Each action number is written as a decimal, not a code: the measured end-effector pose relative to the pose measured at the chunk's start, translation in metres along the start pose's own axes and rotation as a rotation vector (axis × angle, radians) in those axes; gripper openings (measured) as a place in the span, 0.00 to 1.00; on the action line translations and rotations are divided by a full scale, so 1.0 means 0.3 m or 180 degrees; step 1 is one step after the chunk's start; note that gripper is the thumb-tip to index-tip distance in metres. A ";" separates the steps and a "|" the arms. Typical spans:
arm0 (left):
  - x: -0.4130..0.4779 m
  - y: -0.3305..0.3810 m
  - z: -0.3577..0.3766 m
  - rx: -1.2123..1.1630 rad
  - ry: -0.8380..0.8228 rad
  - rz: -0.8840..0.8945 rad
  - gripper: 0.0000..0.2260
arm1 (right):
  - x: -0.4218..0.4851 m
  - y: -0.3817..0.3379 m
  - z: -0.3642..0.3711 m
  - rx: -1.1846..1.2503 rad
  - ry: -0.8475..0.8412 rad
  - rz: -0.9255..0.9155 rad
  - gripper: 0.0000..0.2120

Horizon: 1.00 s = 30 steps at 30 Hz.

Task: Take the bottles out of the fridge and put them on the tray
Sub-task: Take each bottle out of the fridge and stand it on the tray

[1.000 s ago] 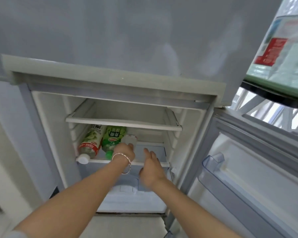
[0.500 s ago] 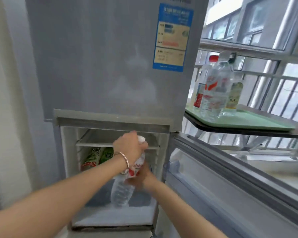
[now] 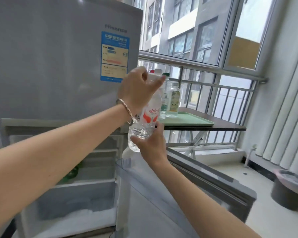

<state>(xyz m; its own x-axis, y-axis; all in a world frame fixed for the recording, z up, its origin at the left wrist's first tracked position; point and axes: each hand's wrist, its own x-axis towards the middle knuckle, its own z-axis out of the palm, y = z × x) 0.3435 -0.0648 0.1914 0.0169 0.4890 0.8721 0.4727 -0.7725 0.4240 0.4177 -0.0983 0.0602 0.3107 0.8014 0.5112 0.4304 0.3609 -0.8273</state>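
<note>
Left hand point(image 3: 137, 90): gripping the water bottle point(image 3: 149, 115) at its neck.
Right hand point(image 3: 150, 143): cupping its base.
Bottle: hanging upright, beside the green tray point(image 3: 187, 120).
Fridge point(image 3: 58, 66): lower door standing open.

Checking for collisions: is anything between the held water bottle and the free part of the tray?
Nothing visible. The water bottle, held by the left hand and right hand, is level with the green tray; the standing bottles fill its far-left corner only.

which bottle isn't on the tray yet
The clear water bottle with the red label, held in both hands beside the fridge; the others stand upright on the green tray.
</note>
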 end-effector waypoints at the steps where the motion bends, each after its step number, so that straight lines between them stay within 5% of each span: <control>1: 0.030 0.040 0.024 -0.0230 -0.0013 0.0090 0.20 | 0.036 -0.001 -0.046 -0.0043 0.0203 -0.0107 0.32; 5: 0.089 0.122 0.142 -0.0446 -0.0375 0.0152 0.28 | 0.210 0.009 -0.186 -0.0159 0.0869 -0.0510 0.30; 9: 0.109 0.097 0.276 -0.0035 -0.0479 0.0236 0.21 | 0.429 0.072 -0.246 -0.0804 0.1125 -0.0615 0.33; 13: 0.117 0.017 0.411 0.0191 -0.0880 -0.0111 0.10 | 0.608 0.170 -0.222 -0.1144 0.0822 -0.0233 0.30; 21: 0.088 -0.117 0.514 0.0172 -0.1403 -0.0597 0.13 | 0.725 0.313 -0.131 -0.1871 0.0541 -0.0076 0.15; 27: 0.096 -0.130 0.525 -0.0118 -0.1985 -0.1131 0.13 | 0.688 0.296 -0.150 -0.1996 -0.0218 -0.0076 0.22; 30: 0.094 -0.137 0.498 -0.0246 -0.1927 -0.1148 0.12 | 0.668 0.315 -0.142 -0.1759 -0.0058 -0.0041 0.30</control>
<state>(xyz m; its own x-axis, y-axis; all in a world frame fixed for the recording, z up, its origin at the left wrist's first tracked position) 0.4562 0.0412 0.1621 0.3686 0.8417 0.3945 0.4775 -0.5356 0.6965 0.5567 0.0760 0.0944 0.2899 0.8085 0.5122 0.8163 0.0705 -0.5733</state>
